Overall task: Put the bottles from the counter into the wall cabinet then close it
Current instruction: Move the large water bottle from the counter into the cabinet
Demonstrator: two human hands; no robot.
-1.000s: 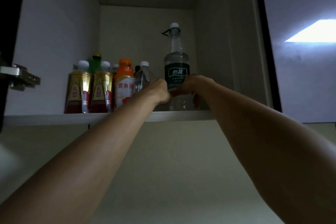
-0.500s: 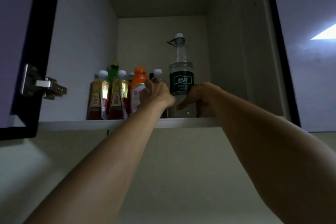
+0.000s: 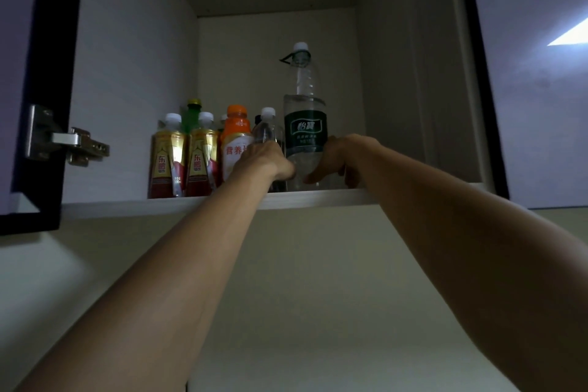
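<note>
A tall clear water bottle [image 3: 305,127] with a dark green label and white cap stands upright on the wall cabinet shelf [image 3: 318,199], near its front edge. My left hand [image 3: 267,161] presses against the bottle's lower left side, covering the base of a small clear bottle [image 3: 268,127]. My right hand [image 3: 337,159] curls around its lower right side, fingers pointing down. To the left stand an orange-capped bottle [image 3: 236,137], two red-and-gold bottles [image 3: 167,162] and a green bottle [image 3: 192,114] behind them.
The open cabinet door [image 3: 38,89] with its metal hinge [image 3: 76,145] hangs at the left. To the right of the tall bottle the shelf is bare up to the cabinet's right wall [image 3: 420,73]. A pale wall [image 3: 302,296] lies below the shelf.
Both hands have slid from the tall bottle's label down to its lower body. The view has shifted, bringing the door and hinge further in at the left.
</note>
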